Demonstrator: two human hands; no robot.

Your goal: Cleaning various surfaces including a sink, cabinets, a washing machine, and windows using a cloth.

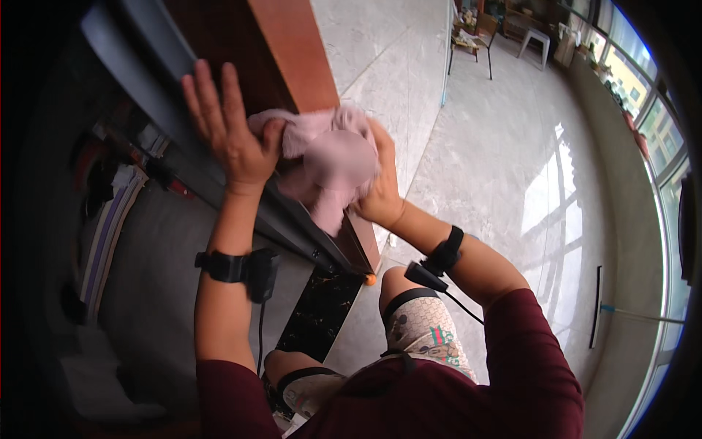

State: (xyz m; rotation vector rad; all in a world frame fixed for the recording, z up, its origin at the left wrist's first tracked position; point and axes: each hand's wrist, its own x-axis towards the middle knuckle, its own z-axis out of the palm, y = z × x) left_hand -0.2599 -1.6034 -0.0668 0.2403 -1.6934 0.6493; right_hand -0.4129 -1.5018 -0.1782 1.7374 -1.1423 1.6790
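Note:
A pink cloth (329, 214) is bunched against the brown wooden door frame (299, 49). My right hand (386, 175) grips the cloth from its right side, with most of the fingers hidden behind the folds. With fingers spread, my left hand (233, 129) lies against or just over the dark grey metal door edge (148, 49). Its thumb is at the cloth's left edge; whether it touches the cloth, I cannot tell. A round blurred patch covers the middle of the cloth.
Below the frame runs a black marbled threshold (321, 313), with a small orange object (370, 280) at the frame's foot. A chair (485, 33) and a white stool (535, 44) stand far back. A long-handled squeegee (598, 307) is beside the window wall at right.

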